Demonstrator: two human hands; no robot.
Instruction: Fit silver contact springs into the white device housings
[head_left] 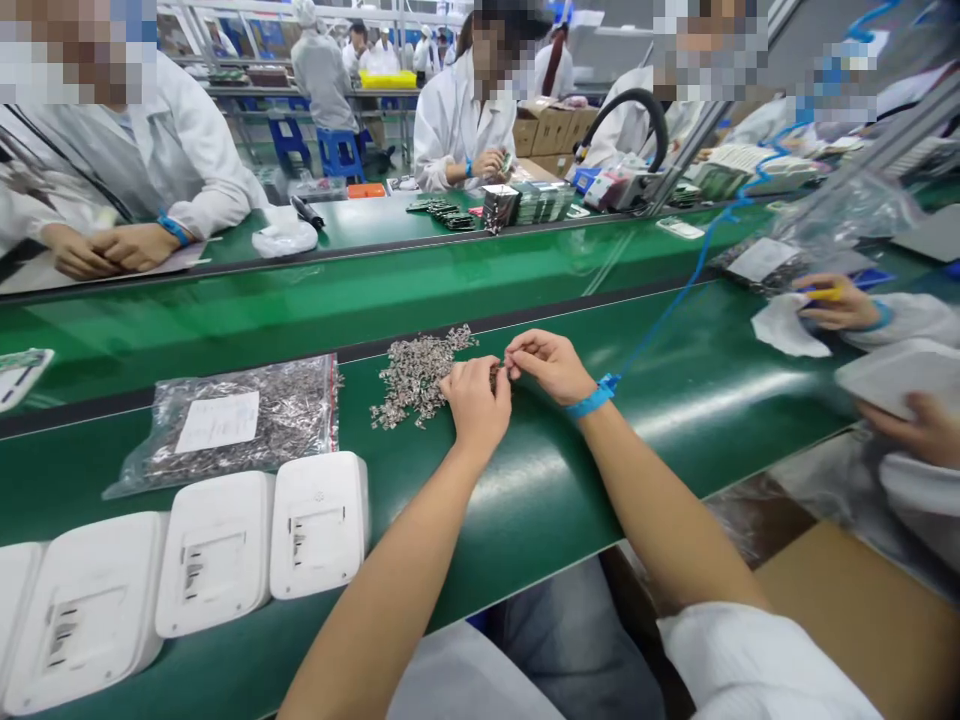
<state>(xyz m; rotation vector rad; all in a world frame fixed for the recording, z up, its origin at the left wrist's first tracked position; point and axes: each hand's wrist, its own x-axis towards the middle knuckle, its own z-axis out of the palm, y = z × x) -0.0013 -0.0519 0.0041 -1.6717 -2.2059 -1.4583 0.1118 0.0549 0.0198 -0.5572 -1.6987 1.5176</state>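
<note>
Hands at a green workbench [540, 500], seen from the worker's head. The left hand [478, 395], fingers curled and bent downward, lies at the right edge of a loose pile of small metal pieces [415, 378]. The right hand [547, 364] meets it at the fingertips, thumb and forefinger drawn together; whether either hand grips a metal piece cannot be told, the space between the fingertips being too small and partly hidden. The pile is spread on the bench just beyond and to the left of the hands. A blue wrist strap [592, 398] encircles the right wrist, and a blue cord [675, 300] runs from it up and to the right.

Left of the pile, a clear bag [289, 410] of similar pieces lies flat, with a white label [219, 422] on its upper face. Nearer the worker, white plastic cases [321, 560] stand in a row, each with a recessed rectangle. At right, a co-worker's hand [844, 303] holds something yellow. Across the bench, other people in white coats sit at work.
</note>
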